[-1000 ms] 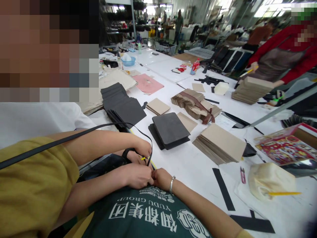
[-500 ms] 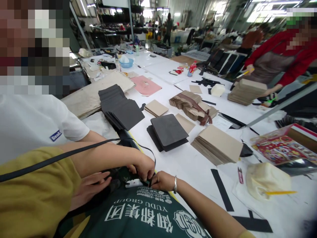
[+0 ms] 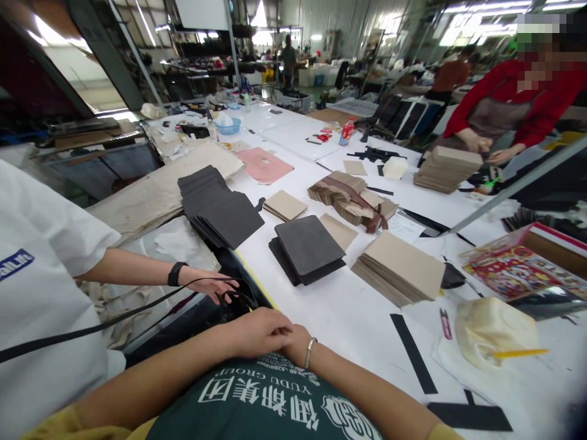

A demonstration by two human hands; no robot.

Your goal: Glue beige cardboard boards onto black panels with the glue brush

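Observation:
At the table's near edge, my left hand [image 3: 262,331] is closed, its fingers curled in against my right hand [image 3: 297,343]. What they hold, if anything, is hidden. My right hand, with a silver bracelet [image 3: 310,352] at the wrist, is pressed to the dark green apron [image 3: 257,400]; its fingers are covered by my left hand. Just left, a co-worker's hand [image 3: 211,284] with a black wristband is spread beside a thin black cord [image 3: 137,311]. Beyond my hands lie dark grey panels [image 3: 312,244] with rounded corners.
More dark panels [image 3: 220,208] lie at left. Beige board stacks [image 3: 403,263] and a tied bundle [image 3: 351,195] stand on the white table [image 3: 348,342]. At right are pink snips [image 3: 445,324], a foam block [image 3: 495,330] and a slanting pole [image 3: 513,184]. A co-worker in red [image 3: 495,104] stands opposite.
My left hand has come over my right, covering its fingers. The neighbour in white has moved back left, their hand now away from my apron. A white object at the apron is out of sight.

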